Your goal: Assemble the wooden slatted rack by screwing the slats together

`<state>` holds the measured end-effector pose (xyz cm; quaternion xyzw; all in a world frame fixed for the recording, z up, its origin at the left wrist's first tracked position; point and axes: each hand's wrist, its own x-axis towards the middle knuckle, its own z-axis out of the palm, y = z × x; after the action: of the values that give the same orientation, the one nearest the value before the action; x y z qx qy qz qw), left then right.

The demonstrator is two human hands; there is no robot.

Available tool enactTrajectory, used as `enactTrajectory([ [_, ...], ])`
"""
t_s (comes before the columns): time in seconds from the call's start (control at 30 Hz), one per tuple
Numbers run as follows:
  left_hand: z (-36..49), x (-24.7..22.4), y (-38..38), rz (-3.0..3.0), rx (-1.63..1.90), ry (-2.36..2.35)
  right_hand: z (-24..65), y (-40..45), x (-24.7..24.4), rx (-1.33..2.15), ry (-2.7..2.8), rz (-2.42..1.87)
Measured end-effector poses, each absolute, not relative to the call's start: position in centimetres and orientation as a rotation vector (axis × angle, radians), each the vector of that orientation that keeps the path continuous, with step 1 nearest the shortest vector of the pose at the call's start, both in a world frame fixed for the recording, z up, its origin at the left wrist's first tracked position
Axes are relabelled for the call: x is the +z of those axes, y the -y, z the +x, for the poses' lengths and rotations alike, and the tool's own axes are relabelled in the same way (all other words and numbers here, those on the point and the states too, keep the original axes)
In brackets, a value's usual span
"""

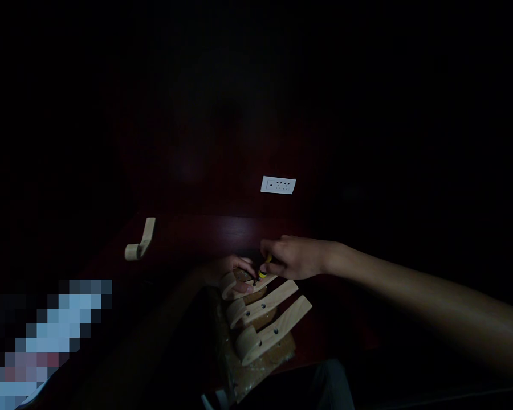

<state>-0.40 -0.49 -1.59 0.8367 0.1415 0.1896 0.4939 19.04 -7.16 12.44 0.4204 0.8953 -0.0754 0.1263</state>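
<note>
My right hand [288,256] is closed around a yellow-and-black handle, apparently a screwdriver [263,274], tipped down toward the farthest wooden hook [268,281]. At that hook's curled end, my left hand [235,267] grips it between thumb and fingers, close to the tool's tip. Two more pale wooden hooks lie nearer to me, a middle one [277,300] and a front one [288,322], each with two dark spots like holes or screw heads. All three rest side by side on a brown, shiny-surfaced block [260,376]. The tool's tip is too dark to make out.
A loose wooden hook [147,236] lies to the left on the dark red tabletop [235,230]. Behind, a white power socket [278,185] is set in the dark surface. A pixelated bright patch covers the lower left. Dark cloth [337,384] shows at the bottom.
</note>
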Motion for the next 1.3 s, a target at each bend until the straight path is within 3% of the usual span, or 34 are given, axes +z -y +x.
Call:
enactTrajectory([
  [0.17, -0.4, -1.2, 0.7, 2.05, 0.456, -0.344, 19.7, 7.7, 12.8, -0.427, -2.671, 1.186],
  [0.6, -0.4, -1.8, 0.4, 2.012, 0.451, -0.356, 19.5, 6.9, 12.0, -0.154, -2.646, 1.182],
  [0.87, -0.6, -1.7, 0.5, 2.033, 0.44, -0.392, 20.3, 7.2, 11.8, -0.608, -2.695, 1.194],
  [1.3, -0.4, -1.8, 0.3, 2.011, 0.46, -0.36, 19.7, 7.1, 12.1, -0.391, -2.707, 1.227],
])
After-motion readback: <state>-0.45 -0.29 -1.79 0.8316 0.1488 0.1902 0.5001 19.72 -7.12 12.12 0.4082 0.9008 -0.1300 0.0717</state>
